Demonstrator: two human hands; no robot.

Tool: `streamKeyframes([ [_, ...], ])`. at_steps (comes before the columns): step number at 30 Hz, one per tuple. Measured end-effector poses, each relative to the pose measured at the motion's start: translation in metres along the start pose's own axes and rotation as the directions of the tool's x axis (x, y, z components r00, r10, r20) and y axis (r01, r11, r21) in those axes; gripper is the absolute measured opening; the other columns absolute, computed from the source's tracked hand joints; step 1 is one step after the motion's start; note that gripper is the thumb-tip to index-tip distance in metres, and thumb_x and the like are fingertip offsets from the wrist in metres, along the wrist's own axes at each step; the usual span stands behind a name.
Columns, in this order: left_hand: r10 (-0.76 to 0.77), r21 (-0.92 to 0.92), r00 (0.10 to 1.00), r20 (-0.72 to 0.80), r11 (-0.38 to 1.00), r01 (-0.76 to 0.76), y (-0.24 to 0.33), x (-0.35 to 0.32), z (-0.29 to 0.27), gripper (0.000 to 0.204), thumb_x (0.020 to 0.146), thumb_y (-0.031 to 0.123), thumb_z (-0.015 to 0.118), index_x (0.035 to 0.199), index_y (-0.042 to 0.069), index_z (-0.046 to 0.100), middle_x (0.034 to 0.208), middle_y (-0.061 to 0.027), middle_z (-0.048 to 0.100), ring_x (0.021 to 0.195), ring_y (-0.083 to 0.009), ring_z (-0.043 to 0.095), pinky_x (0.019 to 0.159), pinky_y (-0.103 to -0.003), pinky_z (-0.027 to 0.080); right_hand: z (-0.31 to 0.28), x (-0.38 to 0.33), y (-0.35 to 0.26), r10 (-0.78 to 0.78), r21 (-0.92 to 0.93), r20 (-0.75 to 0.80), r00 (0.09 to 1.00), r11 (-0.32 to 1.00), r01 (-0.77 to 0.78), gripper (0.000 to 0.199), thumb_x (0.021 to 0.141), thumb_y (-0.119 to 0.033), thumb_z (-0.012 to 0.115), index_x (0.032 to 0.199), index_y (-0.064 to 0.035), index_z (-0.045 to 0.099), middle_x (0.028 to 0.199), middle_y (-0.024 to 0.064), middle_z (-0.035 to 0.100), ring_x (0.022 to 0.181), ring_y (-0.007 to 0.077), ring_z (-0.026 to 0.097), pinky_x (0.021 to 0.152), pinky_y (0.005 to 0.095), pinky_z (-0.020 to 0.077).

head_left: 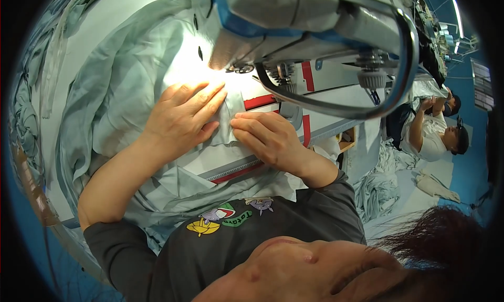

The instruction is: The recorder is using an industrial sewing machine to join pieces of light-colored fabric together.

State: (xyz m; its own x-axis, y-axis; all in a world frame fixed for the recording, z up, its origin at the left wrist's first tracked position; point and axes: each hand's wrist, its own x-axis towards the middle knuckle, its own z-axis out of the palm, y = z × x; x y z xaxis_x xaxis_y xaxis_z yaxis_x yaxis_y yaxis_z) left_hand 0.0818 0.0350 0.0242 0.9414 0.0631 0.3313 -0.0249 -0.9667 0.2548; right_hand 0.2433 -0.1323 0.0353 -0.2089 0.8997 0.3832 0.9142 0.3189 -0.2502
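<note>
A wide piece of pale green fabric (123,68) lies in loose folds on the sewing table, brightly lit beneath the head of a sewing machine (262,26). My left hand (186,113) rests flat on this fabric, fingers stretched out toward the needle area, where glare washes out detail. Close to its right, my right hand (270,136) has its fingertips pressed together on the fabric's edge, beside the machine bed. The thumb of that hand is mostly hidden.
A curved metal tube (407,65) loops out from the machine on the right. Red strips (260,101) and a measuring tape (231,168) mark the table. Crumpled green cloth (378,191) lies at right, and a person in a white shirt (430,136) works beyond it.
</note>
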Motion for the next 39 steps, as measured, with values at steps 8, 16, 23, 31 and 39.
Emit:
streamKeyframes([
  [8, -0.004, -0.097, 0.999, 0.041, 0.995, 0.008, -0.010, 0.005, 0.001, 0.055, 0.071, 0.022, 0.070, 0.122, 0.006, 0.056, 0.123, -0.0050, 0.054, 0.112, -0.0198, 0.051, 0.094, -0.036, 0.041, 0.001, 0.006, 0.007, -0.002, 0.032, -0.033, 0.999, 0.999, 0.003, 0.022, 0.071, -0.007, 0.062, 0.093, -0.0039, 0.064, 0.102, 0.0052, 0.064, 0.093, 0.0204, 0.064, 0.069, 0.0291, 0.0509],
  [16, 0.092, -0.016, 0.995, -0.050, 0.996, -0.093, 0.006, 0.002, -0.007, 0.045, 0.072, 0.016, 0.068, 0.116, 0.007, 0.060, 0.118, -0.0034, 0.057, 0.110, -0.0165, 0.055, 0.089, -0.034, 0.045, 0.005, 0.001, 0.014, 0.164, 0.341, -0.083, 0.983, 0.932, -0.127, 0.022, 0.071, -0.004, 0.071, 0.093, -0.0046, 0.065, 0.099, 0.0076, 0.066, 0.087, 0.0257, 0.065, 0.074, 0.0333, 0.0527],
  [23, 0.087, -0.068, 0.996, 0.021, 0.994, -0.085, 0.008, -0.002, -0.005, 0.040, 0.074, 0.014, 0.065, 0.114, 0.008, 0.061, 0.117, -0.0052, 0.057, 0.112, -0.0197, 0.054, 0.094, -0.036, 0.044, 0.005, -0.001, 0.013, 0.079, 0.236, -0.095, 0.992, 0.970, -0.055, 0.026, 0.070, -0.005, 0.071, 0.095, -0.0047, 0.067, 0.099, 0.0076, 0.066, 0.088, 0.0248, 0.065, 0.075, 0.0325, 0.0525],
  [31, 0.226, -0.034, 0.971, 0.079, 0.974, -0.224, 0.005, -0.006, -0.008, 0.034, 0.081, 0.014, 0.054, 0.114, 0.009, 0.061, 0.124, -0.0039, 0.055, 0.116, -0.0190, 0.052, 0.098, -0.035, 0.042, 0.003, -0.005, 0.014, 0.153, 0.357, -0.063, 0.986, 0.926, -0.121, 0.018, 0.075, -0.005, 0.070, 0.093, -0.0050, 0.067, 0.098, 0.0075, 0.067, 0.086, 0.0238, 0.065, 0.072, 0.0313, 0.0519],
  [39, 0.251, -0.028, 0.960, 0.128, 0.968, -0.249, 0.004, -0.004, -0.012, 0.035, 0.081, 0.015, 0.053, 0.115, 0.010, 0.061, 0.131, -0.0017, 0.052, 0.118, -0.0164, 0.050, 0.101, -0.034, 0.040, 0.002, -0.007, 0.004, 0.085, 0.169, -0.060, 0.995, 0.983, -0.074, 0.023, 0.073, -0.010, 0.073, 0.095, -0.0056, 0.069, 0.100, 0.0044, 0.067, 0.092, 0.0199, 0.064, 0.074, 0.0302, 0.0502],
])
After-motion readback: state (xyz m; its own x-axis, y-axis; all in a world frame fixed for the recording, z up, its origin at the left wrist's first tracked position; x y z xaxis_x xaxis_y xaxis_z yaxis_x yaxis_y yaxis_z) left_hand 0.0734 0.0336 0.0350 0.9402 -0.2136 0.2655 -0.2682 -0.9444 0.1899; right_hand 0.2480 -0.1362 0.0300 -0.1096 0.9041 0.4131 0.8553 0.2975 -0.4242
